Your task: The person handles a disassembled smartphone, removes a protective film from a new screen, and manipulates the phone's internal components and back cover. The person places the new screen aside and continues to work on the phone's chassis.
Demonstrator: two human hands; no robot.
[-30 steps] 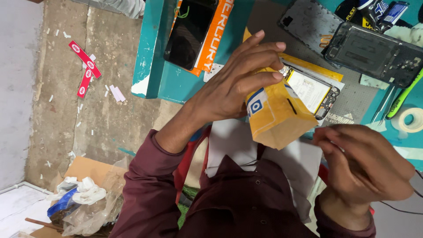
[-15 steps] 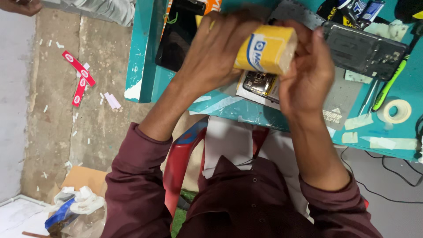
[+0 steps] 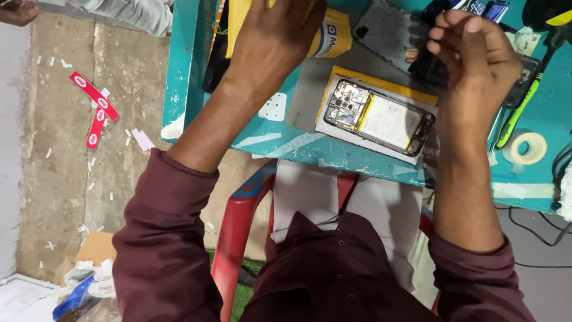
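Moved apart since earlier, both hands now hover over the teal table [image 3: 286, 140]. Between them lies an opened grey phone with white battery [image 3: 378, 119]. Left hand [image 3: 277, 42] presses flat on a yellow box [image 3: 333, 36]; right hand [image 3: 479, 56] is loosely curled, empty.

The left hand [image 3: 277, 42] lies flat on a yellow packet [image 3: 330, 33] at the far side of the teal desk [image 3: 280, 140]. The right hand [image 3: 479, 56] hovers, fingers curled, beyond an opened phone [image 3: 378, 118]; a tape roll [image 3: 529, 148] lies right of it.
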